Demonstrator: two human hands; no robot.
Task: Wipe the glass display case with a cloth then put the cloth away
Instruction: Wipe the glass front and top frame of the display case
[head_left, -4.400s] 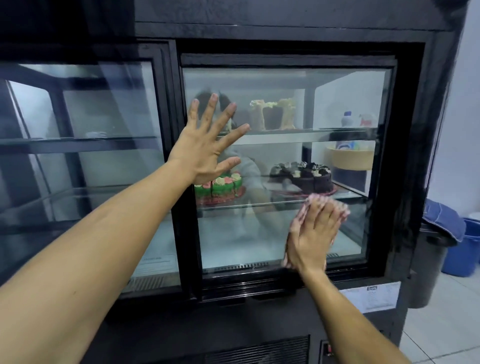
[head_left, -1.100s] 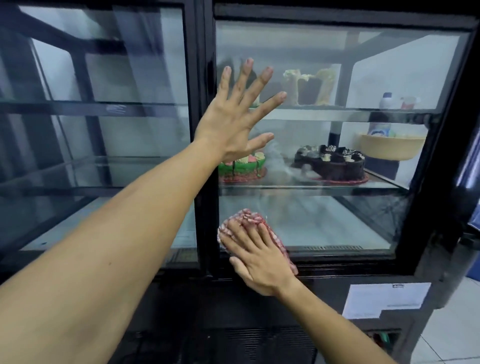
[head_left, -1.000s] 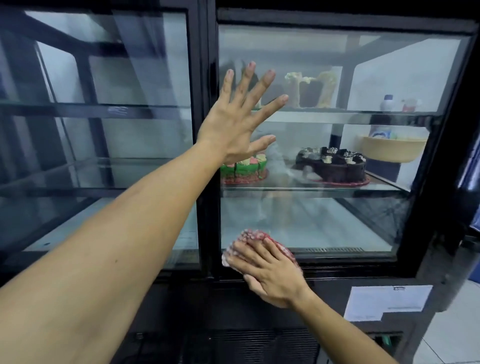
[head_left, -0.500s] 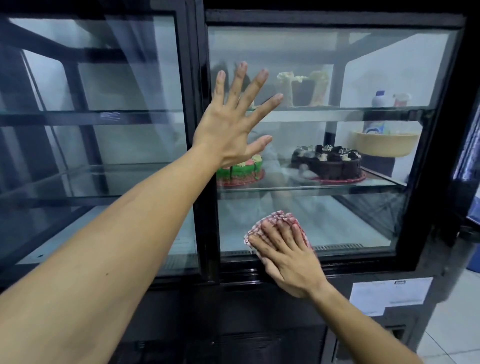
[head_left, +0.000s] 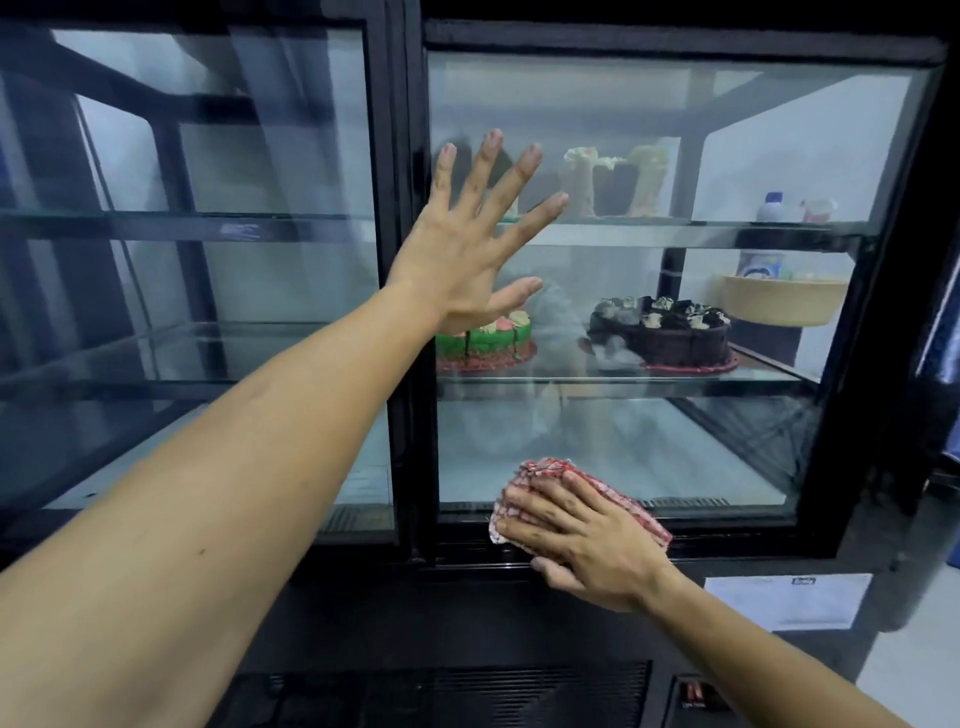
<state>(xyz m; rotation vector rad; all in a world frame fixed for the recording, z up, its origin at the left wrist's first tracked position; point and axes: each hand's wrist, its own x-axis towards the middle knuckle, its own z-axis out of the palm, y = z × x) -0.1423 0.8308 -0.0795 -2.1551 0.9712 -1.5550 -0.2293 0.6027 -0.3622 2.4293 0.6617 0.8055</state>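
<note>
Left hand (head_left: 467, 249) is flat on the glass display case (head_left: 675, 441) with fingers spread wide, planted up near the middle post of the right door. Right hand (head_left: 587, 540) is lower down, fingers straight and close together, pressing a red and white checked cloth (head_left: 540, 470) against the bottom left corner of that same pane, right where glass meets the black frame. Behind the glass, on the middle shelf, there's a green cake (head_left: 488, 338) on the left and a chocolate cake (head_left: 662, 335) to its right, well apart. A tan bowl (head_left: 779, 304) sits far right, and a white label (head_left: 787, 600) is stuck on the black base below.
</note>
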